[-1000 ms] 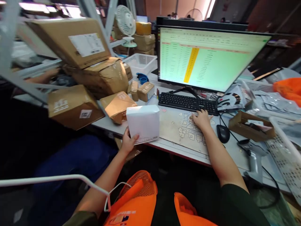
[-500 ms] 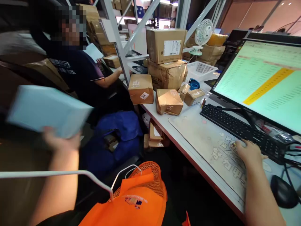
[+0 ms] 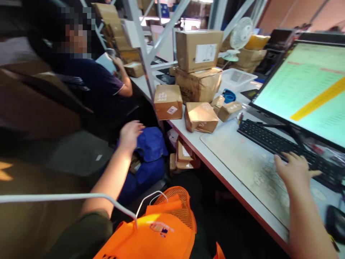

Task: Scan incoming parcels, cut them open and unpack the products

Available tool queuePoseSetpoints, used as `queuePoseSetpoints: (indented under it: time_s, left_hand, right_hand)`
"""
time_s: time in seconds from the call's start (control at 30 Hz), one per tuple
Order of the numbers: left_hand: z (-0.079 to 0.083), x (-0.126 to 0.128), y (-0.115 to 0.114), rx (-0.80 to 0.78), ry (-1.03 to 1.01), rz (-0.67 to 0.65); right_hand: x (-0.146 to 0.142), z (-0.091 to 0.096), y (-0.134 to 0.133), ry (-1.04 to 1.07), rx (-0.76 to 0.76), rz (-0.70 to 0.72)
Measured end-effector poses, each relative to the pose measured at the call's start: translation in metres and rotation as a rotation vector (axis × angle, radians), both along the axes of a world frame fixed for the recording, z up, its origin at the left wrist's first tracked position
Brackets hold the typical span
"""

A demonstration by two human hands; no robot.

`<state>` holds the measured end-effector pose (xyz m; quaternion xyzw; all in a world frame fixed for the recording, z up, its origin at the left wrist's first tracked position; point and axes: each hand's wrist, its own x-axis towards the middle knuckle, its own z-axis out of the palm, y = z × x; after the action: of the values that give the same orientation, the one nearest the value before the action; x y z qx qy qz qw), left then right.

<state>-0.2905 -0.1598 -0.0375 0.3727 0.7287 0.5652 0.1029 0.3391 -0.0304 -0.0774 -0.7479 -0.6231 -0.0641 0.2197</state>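
My left hand [image 3: 129, 136] is held in the air over the blue bag [image 3: 155, 144], slightly blurred. Its fingers are loosely extended and nothing shows in them. My right hand [image 3: 293, 166] is spread at the front edge of the black keyboard [image 3: 272, 144], with its fingertips by the keys and the thumb side over the desk mat [image 3: 237, 162]. Some small boxes are partly visible inside the blue bag, behind my left forearm. The monitor [image 3: 312, 82] beyond the keyboard shows a list with one yellow row.
Cardboard boxes [image 3: 201, 117] are stacked along the desk beside the metal rack post [image 3: 142, 54]. A black mouse [image 3: 335, 221] lies right of my forearm. A co-worker [image 3: 91, 86] sits at left holding a pale package. A white cable [image 3: 67, 197] crosses above my orange vest [image 3: 159, 233].
The pale blue box has left my left hand and is out of sight. That hand has swung right, over the blue bag. My right hand's fingers have spread by the keyboard.
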Motion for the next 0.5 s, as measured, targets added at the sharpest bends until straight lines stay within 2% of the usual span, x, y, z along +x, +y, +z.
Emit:
queuePoseSetpoints:
  time_s: [0.07, 0.1, 0.13, 0.2, 0.3, 0.37, 0.43, 0.5]
  left_hand:
    - [-0.023, 0.061, 0.080, -0.049, -0.193, -0.207]
    - [-0.029, 0.087, 0.113, -0.079, -0.274, -0.291]
    - [-0.033, 0.109, 0.140, -0.113, -0.346, -0.358]
    - [-0.036, 0.137, 0.175, -0.186, -0.458, -0.450]
    - [-0.045, 0.147, 0.190, -0.235, -0.533, -0.559]
    - [-0.062, 0.146, 0.183, -0.100, -0.531, -0.626]
    - [-0.084, 0.150, 0.170, 0.074, -0.456, -0.676]
    - [-0.104, 0.159, 0.155, 0.155, -0.312, -0.700]
  right_hand:
    - [-0.004, 0.019, -0.029, 0.023, 0.077, -0.020]
    - [0.001, 0.024, -0.049, 0.028, 0.122, -0.037]
    - [0.009, 0.026, -0.071, 0.027, 0.165, -0.063]
    - [0.035, 0.024, -0.124, 0.020, 0.236, -0.164]
    - [0.078, 0.007, -0.205, 0.042, 0.271, -0.450]
    - [0.103, -0.005, -0.244, 0.104, 0.168, -0.667]
    - [0.125, -0.015, -0.265, 0.198, -0.034, -0.803]
    - [0.145, -0.021, -0.270, 0.263, -0.200, -0.845]
